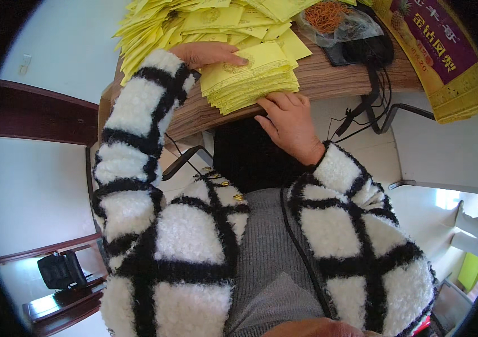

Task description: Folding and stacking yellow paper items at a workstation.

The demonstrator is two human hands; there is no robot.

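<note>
A thick stack of yellow printed paper slips (250, 84) sits at the near edge of the wooden table. My left hand (208, 54) reaches over its far left corner, fingers stretched out and tips resting on the top slip. Against the near right side of the stack lie the fingertips of my right hand (290, 121), with its thumb apart. Neither hand is closed round the slips. Behind the stack spreads a big loose heap of similar yellow slips (211, 19), partly covered by my left hand and sleeve.
A clear plastic bag of orange rubber bands (326, 17) lies right of the heap, beside a black object with cables (368, 50). A yellow and purple printed sack (441, 56) hangs at the right of the wooden table (351, 78). Dark metal legs (396, 112) stand below.
</note>
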